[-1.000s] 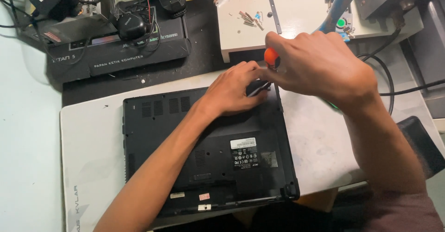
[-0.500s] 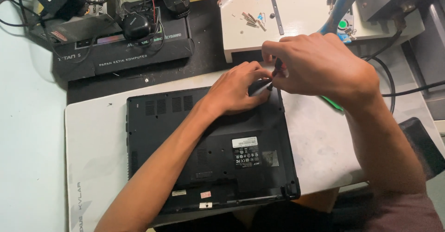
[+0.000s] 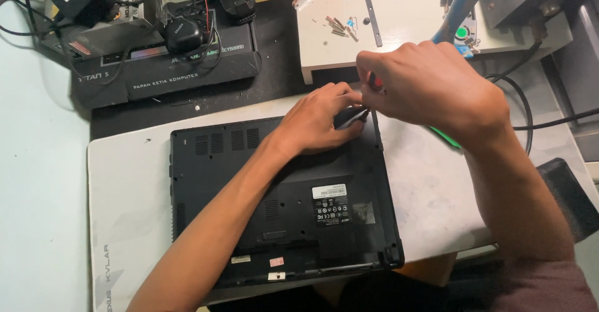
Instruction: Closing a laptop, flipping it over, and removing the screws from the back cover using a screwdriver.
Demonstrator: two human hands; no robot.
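Note:
A black laptop [image 3: 281, 224] lies bottom side up on a white mat [image 3: 125, 181]. My left hand [image 3: 315, 121] rests flat on its far right corner, fingers pressing near the edge. My right hand [image 3: 437, 87] is closed around a screwdriver [image 3: 374, 81]; only a sliver of its red handle shows between the fingers. Its tip points down at that same corner, right next to my left fingertips. The spot under the tip is hidden by both hands. A green object [image 3: 446, 138] peeks out below my right hand.
A long black box [image 3: 168, 68] with power adapters and tangled cables lies at the far left. A white block [image 3: 324, 43] behind the laptop carries loose screws [image 3: 340, 26], a metal strip [image 3: 369, 9] and a blue-handled tool [image 3: 458, 9]. A black cable [image 3: 530, 118] runs at the right.
My right hand has closed in over the laptop's far right corner, covering most of the red handle. My left hand stays on that corner. The view has shifted a little.

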